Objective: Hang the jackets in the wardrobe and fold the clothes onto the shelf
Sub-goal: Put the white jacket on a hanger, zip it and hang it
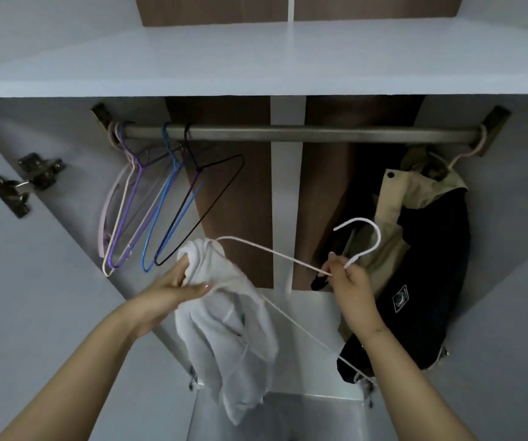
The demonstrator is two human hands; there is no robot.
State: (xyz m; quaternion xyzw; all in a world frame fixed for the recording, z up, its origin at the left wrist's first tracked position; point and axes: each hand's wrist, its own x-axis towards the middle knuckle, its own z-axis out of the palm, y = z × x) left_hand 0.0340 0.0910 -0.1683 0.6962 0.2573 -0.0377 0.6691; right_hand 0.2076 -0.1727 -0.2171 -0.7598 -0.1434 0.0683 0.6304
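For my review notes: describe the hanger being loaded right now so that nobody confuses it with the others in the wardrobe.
Start at the metal rail across the wardrobe; empty hangers cluster at its left end. Below the rail, off it, is the pale pink wire hanger: the right hand pinches its neck, and the left hand holds a white garment over one end.

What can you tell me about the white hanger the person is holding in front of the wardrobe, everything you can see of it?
The white hanger looks like thin coated wire, pale pinkish white. Its open hook curves up at the right, off the rail. The right hand pinches its neck just below the hook. It is tilted sideways: one arm runs left into the white garment gripped by the left hand; another runs down past the right wrist. It hangs in mid-air before the dark and beige jacket.
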